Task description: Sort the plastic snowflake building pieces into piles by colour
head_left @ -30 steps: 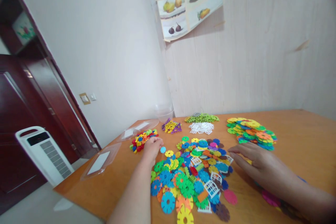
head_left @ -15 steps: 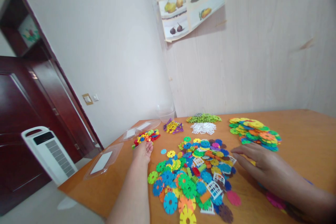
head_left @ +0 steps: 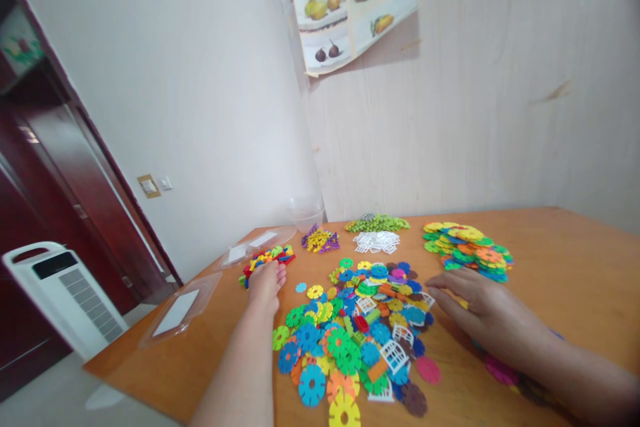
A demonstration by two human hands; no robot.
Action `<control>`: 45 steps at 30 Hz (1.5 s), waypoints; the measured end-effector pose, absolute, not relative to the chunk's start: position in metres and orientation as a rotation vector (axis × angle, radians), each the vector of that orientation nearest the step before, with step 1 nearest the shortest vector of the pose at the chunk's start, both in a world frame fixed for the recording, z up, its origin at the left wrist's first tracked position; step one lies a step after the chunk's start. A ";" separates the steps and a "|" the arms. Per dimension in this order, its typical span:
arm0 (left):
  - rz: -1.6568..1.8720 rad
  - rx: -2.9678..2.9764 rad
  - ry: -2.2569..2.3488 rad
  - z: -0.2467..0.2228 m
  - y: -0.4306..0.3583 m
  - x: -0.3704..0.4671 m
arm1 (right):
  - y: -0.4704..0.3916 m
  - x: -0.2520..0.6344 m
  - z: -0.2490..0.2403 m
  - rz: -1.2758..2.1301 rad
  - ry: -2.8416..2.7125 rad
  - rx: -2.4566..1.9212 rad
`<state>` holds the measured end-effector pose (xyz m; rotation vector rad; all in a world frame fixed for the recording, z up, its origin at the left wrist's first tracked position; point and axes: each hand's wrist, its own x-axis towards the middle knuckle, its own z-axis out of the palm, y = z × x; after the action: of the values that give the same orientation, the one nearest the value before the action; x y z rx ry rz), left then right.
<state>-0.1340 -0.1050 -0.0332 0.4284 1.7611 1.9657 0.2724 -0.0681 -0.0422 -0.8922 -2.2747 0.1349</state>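
Note:
My left hand (head_left: 266,282) is at the near side of a small pile of red, yellow and blue pieces (head_left: 274,254), partly covering it. Its visible fingers are curled together; anything inside them is hidden. My right hand (head_left: 467,297) has its fingers stretched out beside the right edge of a big mixed heap, close to a white window piece (head_left: 424,300), and nothing shows in its grasp. That heap holds notched discs, such as a blue one (head_left: 312,385), orange blocks (head_left: 377,371), and white arched windows (head_left: 394,355).
Along the back lie purple and yellow pieces (head_left: 321,239), white frames (head_left: 377,241), green pieces (head_left: 383,223) and stacked discs (head_left: 467,250). A clear tub (head_left: 306,215) stands behind. Clear bags (head_left: 177,312) lie left on the wooden table (head_left: 135,360). More discs are partly under my right forearm.
The view has swung slightly right, so everything sits further left in the picture. My left hand has turned a little at the small pile. My right hand stays beside the heap.

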 end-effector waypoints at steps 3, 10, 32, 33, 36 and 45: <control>1.878 0.708 1.778 -0.029 -0.106 -0.113 | -0.070 0.272 -0.040 0.144 -2.260 -0.886; 1.355 1.639 1.603 -0.018 -0.117 -0.049 | -0.072 0.270 -0.038 0.137 -2.278 -0.889; 0.913 2.203 1.806 -0.036 -0.103 -0.037 | -0.070 0.270 -0.040 0.155 -2.271 -0.894; 0.908 2.199 1.815 -0.037 -0.103 -0.037 | -0.070 0.270 -0.040 0.152 -2.279 -0.891; 0.929 2.173 1.812 -0.043 -0.100 -0.039 | -0.069 0.269 -0.040 0.148 -2.297 -0.877; 1.248 1.798 1.762 -0.040 -0.095 -0.043 | -0.068 0.271 -0.042 0.170 -2.283 -0.863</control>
<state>-0.0428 -0.0954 -0.0396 1.7978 1.7615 1.2483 0.2714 -0.0677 -0.0418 -0.8630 -2.2826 0.1701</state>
